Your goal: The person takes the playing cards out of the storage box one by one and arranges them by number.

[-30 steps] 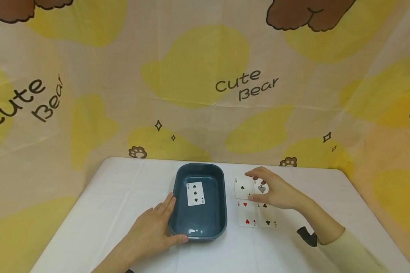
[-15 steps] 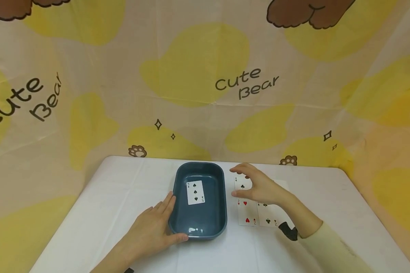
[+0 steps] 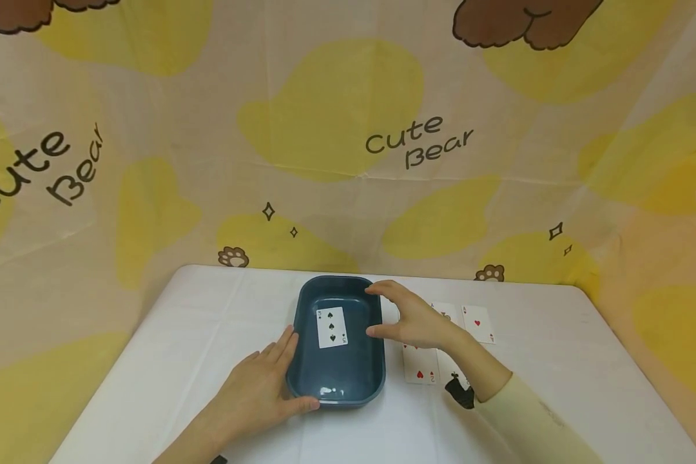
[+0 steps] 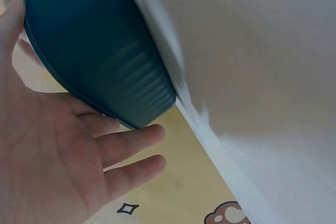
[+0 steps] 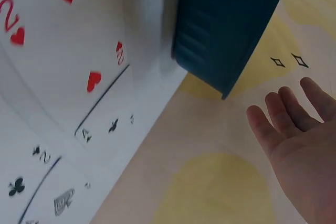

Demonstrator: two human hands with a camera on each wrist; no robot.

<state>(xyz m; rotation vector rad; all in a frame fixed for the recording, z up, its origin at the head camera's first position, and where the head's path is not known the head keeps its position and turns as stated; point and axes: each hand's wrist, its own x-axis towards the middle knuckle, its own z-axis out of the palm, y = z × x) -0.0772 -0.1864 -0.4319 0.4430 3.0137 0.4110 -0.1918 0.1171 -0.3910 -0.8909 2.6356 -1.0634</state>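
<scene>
A blue rectangular dish (image 3: 356, 374) stands on the white table with a three of spades playing card (image 3: 332, 327) lying face up inside. My left hand (image 3: 258, 390) rests against the dish's left side, fingers extended, thumb on the front rim. In the left wrist view the fingers (image 4: 131, 145) are straight beside the dish wall. Over the dish's right rim hovers my right hand (image 3: 417, 319), fingers apart and holding nothing. Beneath and behind it lie a two of hearts (image 3: 420, 375), a partly covered two of clubs (image 3: 449, 362), an ace of spades (image 3: 443, 309) and an ace of hearts (image 3: 478, 324).
An ace of clubs (image 5: 113, 125) shows in the right wrist view, next to the dish. The white table (image 3: 557, 361) extends to both sides. A patterned yellow cloth (image 3: 336, 109) hangs behind it.
My right hand has moved left, from above the cards to the dish's right rim, uncovering the ace of hearts. My left hand and the three of spades have stayed in place.
</scene>
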